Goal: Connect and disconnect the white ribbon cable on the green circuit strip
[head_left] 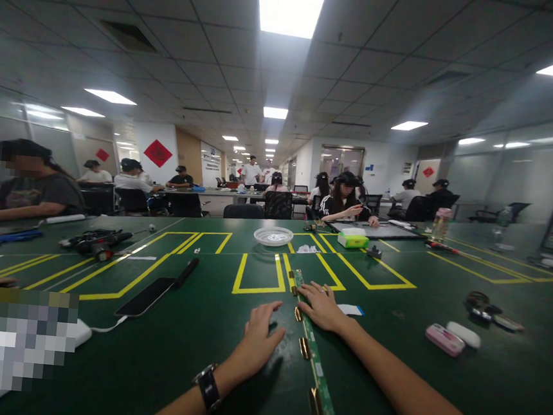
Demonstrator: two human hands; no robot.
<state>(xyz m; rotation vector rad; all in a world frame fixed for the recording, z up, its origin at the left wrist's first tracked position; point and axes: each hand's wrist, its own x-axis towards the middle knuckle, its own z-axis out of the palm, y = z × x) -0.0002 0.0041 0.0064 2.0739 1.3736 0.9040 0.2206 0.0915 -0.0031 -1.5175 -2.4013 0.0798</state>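
A long, narrow green circuit board point(319, 373) with several gold-coloured flex tabs along its left side lies on the green table, running away from me. My right hand point(320, 305) rests over the far part of this board, fingers spread and the fingertips touching it. To the left of the strip, my left hand point(259, 336) hovers with its fingers apart and nothing in it. A dark-strapped watch point(207, 385) is on the left wrist. Partly under my right hand's far side sits a small white-and-blue piece point(351, 309).
Ahead stands a white plastic basket point(274, 236), with a green tissue pack point(352, 240) to its right. A phone point(147, 296) on a cable lies left; a pink case point(444, 339) and keys point(490, 311) lie right. Yellow tape outlines mark the table point(169, 379). Several people sit farther off.
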